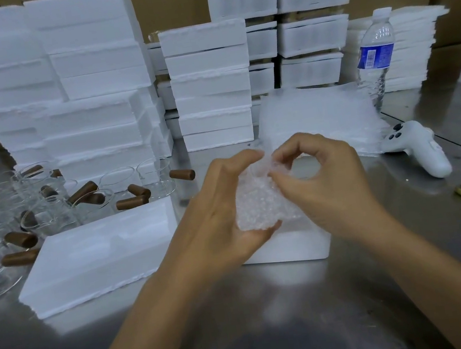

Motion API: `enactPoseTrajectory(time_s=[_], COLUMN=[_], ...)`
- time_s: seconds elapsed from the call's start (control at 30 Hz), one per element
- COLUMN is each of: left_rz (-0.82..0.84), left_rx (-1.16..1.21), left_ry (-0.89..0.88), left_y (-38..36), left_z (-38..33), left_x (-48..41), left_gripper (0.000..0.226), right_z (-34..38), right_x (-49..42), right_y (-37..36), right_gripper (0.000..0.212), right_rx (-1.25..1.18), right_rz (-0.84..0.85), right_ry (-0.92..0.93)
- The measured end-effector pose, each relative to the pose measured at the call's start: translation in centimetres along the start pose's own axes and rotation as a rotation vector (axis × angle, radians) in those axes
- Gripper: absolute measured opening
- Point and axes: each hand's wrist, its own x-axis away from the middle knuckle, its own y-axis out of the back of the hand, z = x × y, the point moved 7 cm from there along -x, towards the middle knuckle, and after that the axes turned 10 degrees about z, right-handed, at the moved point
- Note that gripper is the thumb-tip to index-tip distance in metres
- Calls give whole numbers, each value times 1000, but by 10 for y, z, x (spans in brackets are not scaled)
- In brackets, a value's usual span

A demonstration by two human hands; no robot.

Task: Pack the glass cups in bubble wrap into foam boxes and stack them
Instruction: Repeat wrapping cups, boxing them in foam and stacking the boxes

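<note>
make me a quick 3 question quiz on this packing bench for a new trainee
1. True or false: the left hand and the right hand both hold the crumpled clear bubble-wrap bundle.
2. What lies on the grey steel table to the right of the hands? A) a white plastic handheld controller B) red scissors C) a brown tape roll
3. Fill in: the unwrapped clear glass cups with brown handles stand on the table's ___ side.

Key: 1 true; 2 A; 3 left
</note>
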Motion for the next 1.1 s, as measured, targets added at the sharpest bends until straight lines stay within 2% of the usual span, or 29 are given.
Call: enactPoseTrajectory(time_s=[0.13,0.23,0.3,0.37,0.47,0.5,0.57,0.67,0.8,0.87,0.97,1.1], left_rz=[-35,-91,-89,-90,-97,-92,-71,-56,-44,-36,-31,-39], left_rx=[86,80,59,79,112,101,81,85,62,35,-10,-31], left_ry=[28,69,86,117,152,151,143,114,65,44,-24,-78], left_y=[0,2,2,3,4,4,3,3,2,1,1,2], left_z=[6,14,16,16,18,18,17,14,10,7,-1,-4], left_x=[-1,0,0,0,0,0,0,0,0,0,0,0], left_gripper=[74,71,69,66,56,57,65,71,76,79,76,77], right_z=[3,0,1,3,7,7,5,-1,-7,-17,-31,-29], right_x=[1,4,4,5,5,5,3,0,1,1,3,5], right_y=[-16,-23,-25,-24,-22,-20,-17,-13,-8,-4,-11,-19], right_gripper=[17,35,33,29,38,32,14,16,11,21,42,44], right_rx=[30,14,62,137,247,254,170,-87,-154,-146,-235,-282], right_rz=[177,264,301,305,234,204,165,161,120,88,176,244], right_ry=[4,-5,15,63,107,93,37,-64,-152,-235,-371,-376])
